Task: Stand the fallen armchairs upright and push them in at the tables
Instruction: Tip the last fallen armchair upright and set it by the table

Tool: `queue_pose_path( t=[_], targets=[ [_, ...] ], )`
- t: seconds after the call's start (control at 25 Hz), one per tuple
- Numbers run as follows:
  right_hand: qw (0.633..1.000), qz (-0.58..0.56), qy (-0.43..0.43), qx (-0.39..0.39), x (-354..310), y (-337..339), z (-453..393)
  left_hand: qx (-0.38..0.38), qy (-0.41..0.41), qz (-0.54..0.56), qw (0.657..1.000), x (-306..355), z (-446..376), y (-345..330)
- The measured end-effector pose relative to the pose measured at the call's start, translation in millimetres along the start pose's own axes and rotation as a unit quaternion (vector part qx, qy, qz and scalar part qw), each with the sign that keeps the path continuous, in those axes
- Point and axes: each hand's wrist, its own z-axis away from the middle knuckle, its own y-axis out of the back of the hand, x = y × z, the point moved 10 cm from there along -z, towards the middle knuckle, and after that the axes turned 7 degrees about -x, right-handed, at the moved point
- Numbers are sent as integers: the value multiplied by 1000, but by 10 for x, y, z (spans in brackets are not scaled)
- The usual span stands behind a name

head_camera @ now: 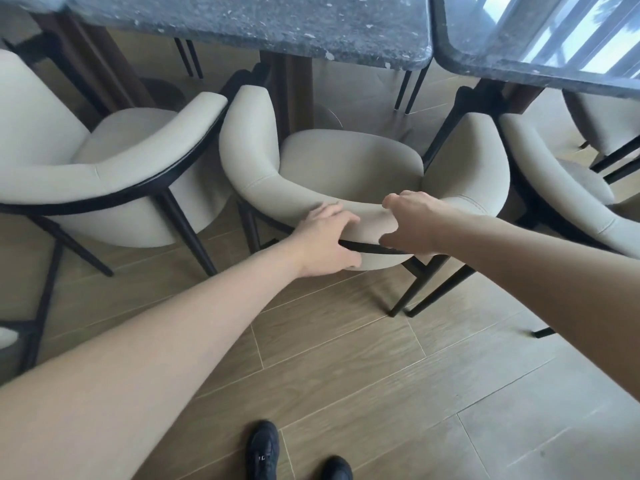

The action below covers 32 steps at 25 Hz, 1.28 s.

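**Both hands on the back of the middle armchair**

Left hand (325,242) is on the curved backrest, fingers spread over the cream padding on top and the thumb hooked under the black frame rail below it. Right hand (414,225) sits just beside it on the same backrest, fingers curled over the top edge and thumb down by the rail, so the two hands grip the chair close together near the middle of its back. Both forearms are bare and stretched forward.

The middle armchair (349,161) stands upright on its black legs (410,289), seat facing the worktop (277,29), a dark speckled stone slab. The front of the seat looks to reach about the worktop's edge, though from this steep angle I cannot tell how far under it goes. The worktop's brown pedestal (287,88) shows just beyond the seat.

To the left, a second armchair (114,161) stands upright too, its armrest just beside the middle chair's arm. On the right, a third armchair (568,188) sits close against the other side, below a second worktop (519,36) with a glossy reflecting surface. A fourth cream chair (609,126) shows at the far right, only in part.

Below it all is the wood-look plank floor (381,375), with two dark shoes (263,452) at the bottom edge.
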Motion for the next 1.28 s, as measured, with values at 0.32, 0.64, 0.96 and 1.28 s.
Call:
queue_pose_path(
  t=[0.32,0.64,0.96,1.28],
  targets=[
    [954,-234,147,114,-932,718,1106,139,41,397,906,-136,1555,483],
    [871,-417,231,116,-1709,1148,2091,296,65,501,810,-217,3091,718],
    [819,-499,270,88,-2412,1215,2634,393,42,529,751,-491,4082,976],
    [830,-497,247,59,-3493,986,2829,392,33,517,760,-1255,4989,1233]
  ],
)
